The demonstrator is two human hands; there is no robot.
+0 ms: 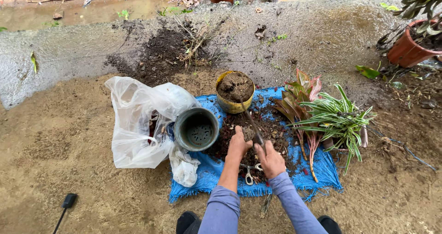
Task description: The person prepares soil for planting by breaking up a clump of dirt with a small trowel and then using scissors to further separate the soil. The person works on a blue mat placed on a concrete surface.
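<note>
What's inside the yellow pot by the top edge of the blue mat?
The yellow pot is packed nearly to its rim with dark, lumpy soil. No plant shows in it. Anything lower down, including the pot's bottom, is covered by that soil.

A dark loose soil heap (258, 132) lies spread on the blue mat's middle. A slim dark-bladed tool (252, 123) slants across it, tip toward eleven o'clock.

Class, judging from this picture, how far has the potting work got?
Done: the yellow pot already holds soil. In hand: the right hand grips a trowel and the left hand presses the soil pile on the blue mat. Left: the grey pot is empty; both plants lie unpotted.
</note>
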